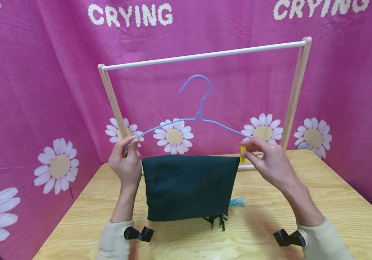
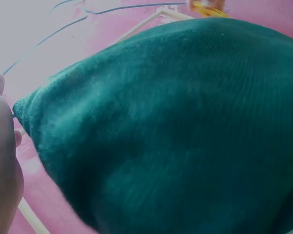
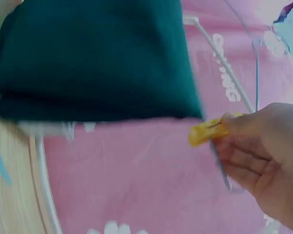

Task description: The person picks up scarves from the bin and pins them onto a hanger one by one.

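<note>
A dark green fringed cloth (image 1: 189, 187), looking like a folded scarf, hangs over the lower bar of a blue wire hanger (image 1: 201, 108). My left hand (image 1: 124, 162) grips the hanger's left shoulder, beside the cloth's upper left corner. With thumb and fingers my right hand (image 1: 272, 162) pinches a yellow clothespin (image 1: 242, 154) close against the cloth's upper right corner. In the right wrist view the clothespin (image 3: 207, 132) lies across the hanger's lower wire, right by the cloth's corner. The cloth (image 2: 161, 126) fills most of the left wrist view and hides much behind it.
Behind the hanger stands a wooden rack with a white top rail (image 1: 205, 55). A light blue clothespin (image 1: 237, 202) lies on the wooden table (image 1: 85, 216), partly behind the cloth. Pink fabric with daisies (image 1: 59, 166) surrounds the table at the back and sides.
</note>
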The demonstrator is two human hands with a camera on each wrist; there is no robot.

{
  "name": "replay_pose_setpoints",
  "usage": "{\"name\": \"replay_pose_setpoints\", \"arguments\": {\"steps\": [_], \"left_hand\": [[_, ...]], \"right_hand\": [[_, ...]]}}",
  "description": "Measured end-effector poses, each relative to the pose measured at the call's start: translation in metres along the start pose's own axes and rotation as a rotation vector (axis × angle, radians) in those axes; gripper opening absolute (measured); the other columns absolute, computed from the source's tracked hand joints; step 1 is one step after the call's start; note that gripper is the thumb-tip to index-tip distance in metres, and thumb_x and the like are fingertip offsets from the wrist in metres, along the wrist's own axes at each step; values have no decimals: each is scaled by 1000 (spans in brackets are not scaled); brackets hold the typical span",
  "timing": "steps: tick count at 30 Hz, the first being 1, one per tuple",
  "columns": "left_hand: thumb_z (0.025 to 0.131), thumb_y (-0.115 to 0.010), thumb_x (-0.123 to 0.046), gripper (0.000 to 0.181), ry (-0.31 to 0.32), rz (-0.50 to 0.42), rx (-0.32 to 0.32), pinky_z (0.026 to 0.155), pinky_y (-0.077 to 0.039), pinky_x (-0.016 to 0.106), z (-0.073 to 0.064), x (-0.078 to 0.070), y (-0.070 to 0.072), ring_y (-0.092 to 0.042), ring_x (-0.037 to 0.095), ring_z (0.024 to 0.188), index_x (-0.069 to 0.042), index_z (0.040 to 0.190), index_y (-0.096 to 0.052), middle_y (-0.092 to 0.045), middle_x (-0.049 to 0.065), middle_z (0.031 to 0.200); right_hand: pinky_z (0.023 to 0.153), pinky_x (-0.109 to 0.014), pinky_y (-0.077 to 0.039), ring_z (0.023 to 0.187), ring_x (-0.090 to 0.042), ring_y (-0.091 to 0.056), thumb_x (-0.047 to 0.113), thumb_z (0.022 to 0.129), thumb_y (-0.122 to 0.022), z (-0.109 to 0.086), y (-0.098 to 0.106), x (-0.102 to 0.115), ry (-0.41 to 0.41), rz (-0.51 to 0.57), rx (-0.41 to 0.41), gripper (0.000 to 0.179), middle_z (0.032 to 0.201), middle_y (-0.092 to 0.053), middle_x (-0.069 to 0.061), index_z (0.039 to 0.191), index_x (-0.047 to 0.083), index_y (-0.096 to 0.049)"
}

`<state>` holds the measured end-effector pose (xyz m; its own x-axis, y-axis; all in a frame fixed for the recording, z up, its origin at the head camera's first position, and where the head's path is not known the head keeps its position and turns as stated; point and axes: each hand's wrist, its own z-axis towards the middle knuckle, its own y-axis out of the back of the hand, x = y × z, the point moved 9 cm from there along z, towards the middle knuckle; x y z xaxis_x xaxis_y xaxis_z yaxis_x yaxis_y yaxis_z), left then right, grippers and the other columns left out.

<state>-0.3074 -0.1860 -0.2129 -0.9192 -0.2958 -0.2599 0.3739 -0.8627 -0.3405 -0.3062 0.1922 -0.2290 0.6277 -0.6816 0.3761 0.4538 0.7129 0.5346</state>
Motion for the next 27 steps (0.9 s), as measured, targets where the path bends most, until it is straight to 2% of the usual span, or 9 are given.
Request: {"name": "replay_pose_setpoints", "arguments": {"steps": [3,6,8,14,18,22,24,27], "left_hand": [[84,-77,-11,25,21,-13,-19,48,-38,12,1,1,3,-43,4,46,10,95,-71,-50,10,60],[85,-77,-11,24,22,0,-9,48,-36,13,2,1,3,-40,4,47,9,96,-71,-47,10,58],[85,-76,-8,21,19,7,-4,48,-36,13,3,1,2,-39,3,47,9,97,-72,-47,11,58],[85,-75,-2,18,20,-7,3,48,-35,13,4,-1,1,-38,4,47,9,97,-71,-46,10,57],[86,-76,-10,23,23,2,5,48,-33,13,3,-1,2,-37,4,47,9,97,-71,-49,6,58],[86,-76,-13,25,3,-15,20,48,-36,13,2,-4,0,-40,4,48,9,97,-71,-53,11,62],[86,-76,-12,25,-8,-28,29,49,-36,14,2,-6,-1,-40,5,48,10,97,-71,-53,13,63],[86,-75,-8,22,-13,-41,24,48,-37,14,1,-8,-2,-41,4,48,11,97,-71,-52,11,63]], "right_hand": [[71,-6,-49,84,-8,-70,2,83,-78,-1,11,-4,-26,25,-33,29,96,-76,-9,111,7,-69],[77,-9,-47,87,9,-64,7,85,-78,-4,21,-5,-73,71,-56,31,98,-76,-8,115,10,-70],[80,-10,-47,88,15,-61,10,86,-77,-4,25,-4,-100,99,-65,30,101,-76,-6,115,12,-70],[74,-9,-51,88,10,-64,8,86,-77,-5,29,-7,-160,164,-68,23,102,-74,-2,108,9,-72],[75,-9,-52,88,10,-65,7,85,-77,-5,31,-8,-170,185,-75,19,100,-72,11,104,8,-73],[75,-9,-52,87,8,-67,5,84,-78,-4,34,-4,-161,227,-98,19,97,-70,21,102,7,-73],[75,-10,-52,88,7,-67,5,84,-78,-3,33,-2,-155,240,-96,19,96,-71,21,103,7,-74],[76,-9,-51,90,9,-66,5,85,-78,-2,28,0,-141,228,-93,20,98,-74,11,104,8,-74]]}}
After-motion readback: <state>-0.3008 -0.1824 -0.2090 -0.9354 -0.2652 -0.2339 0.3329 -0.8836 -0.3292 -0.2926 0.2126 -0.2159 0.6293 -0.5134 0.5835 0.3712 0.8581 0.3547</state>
